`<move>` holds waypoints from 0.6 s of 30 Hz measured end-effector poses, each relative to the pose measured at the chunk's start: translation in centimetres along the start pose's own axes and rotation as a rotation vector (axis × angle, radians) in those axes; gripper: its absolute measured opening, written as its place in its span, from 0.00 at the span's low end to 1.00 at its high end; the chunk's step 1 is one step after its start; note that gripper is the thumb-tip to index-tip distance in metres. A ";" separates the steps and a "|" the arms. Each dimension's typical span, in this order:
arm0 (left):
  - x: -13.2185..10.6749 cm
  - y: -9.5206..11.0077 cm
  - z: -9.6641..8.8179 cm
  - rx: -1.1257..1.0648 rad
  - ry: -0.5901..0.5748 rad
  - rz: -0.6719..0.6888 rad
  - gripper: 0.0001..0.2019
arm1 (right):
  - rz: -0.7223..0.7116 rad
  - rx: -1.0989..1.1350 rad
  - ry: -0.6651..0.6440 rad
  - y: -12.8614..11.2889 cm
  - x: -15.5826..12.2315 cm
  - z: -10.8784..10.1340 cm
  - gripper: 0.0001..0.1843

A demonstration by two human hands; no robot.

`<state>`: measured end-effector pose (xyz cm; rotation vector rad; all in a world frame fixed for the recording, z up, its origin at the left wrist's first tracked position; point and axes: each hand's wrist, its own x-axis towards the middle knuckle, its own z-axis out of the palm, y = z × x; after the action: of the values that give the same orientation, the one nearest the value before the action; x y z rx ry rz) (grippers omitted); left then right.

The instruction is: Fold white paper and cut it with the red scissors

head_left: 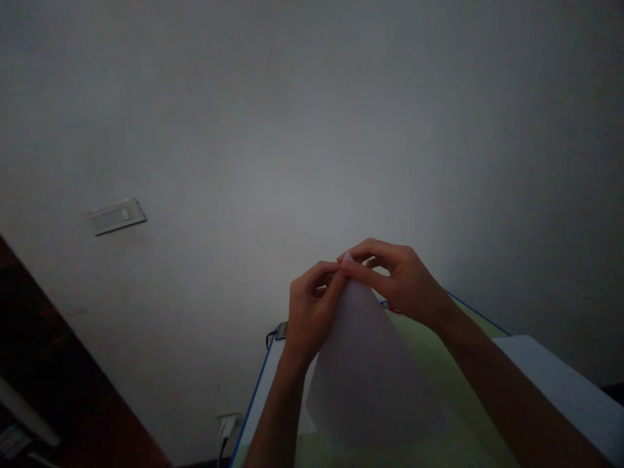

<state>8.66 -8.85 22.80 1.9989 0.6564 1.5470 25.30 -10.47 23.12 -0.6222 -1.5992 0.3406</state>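
Pinching with left hand (312, 305) and right hand (400, 276), thumbs and fingertips drawn together with hardly a gap, onto the pointed upper tip of a thin, pale white paper sheet (365, 377). Held up over a green-topped, blue-edged table (453, 364), widening downward from the fingertips; cannot tell whether touching the table at its lower edge. On the table's left side, partly behind the left forearm, another flat white sheet (263, 390); on its right side, beyond the right forearm, a large white sheet (550, 369). At the table's far left corner, a small dark device (281, 331) with a black cable; at its far edge, a small red object (392, 308), mostly hidden. Beyond the table, a plain grey wall (312, 130), bearing a rectangular switch plate (117, 216) high to the table's left and a white plug (227, 428) low beside it.
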 end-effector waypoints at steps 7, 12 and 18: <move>-0.5 0.4 0.6 0.031 -0.052 -0.004 0.09 | -0.073 -0.110 0.042 -0.2 -0.1 -0.5 0.05; -0.7 0.9 0.9 0.049 -0.071 0.009 0.12 | -0.061 -0.089 0.108 -0.4 -0.1 -0.5 0.06; -0.6 0.9 0.9 0.085 -0.048 0.004 0.11 | -0.102 -0.111 0.100 -0.5 -0.1 -0.3 0.05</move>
<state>9.45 -10.04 22.74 2.0939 0.7097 1.4919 25.51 -10.99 23.42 -0.6299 -1.5553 0.1434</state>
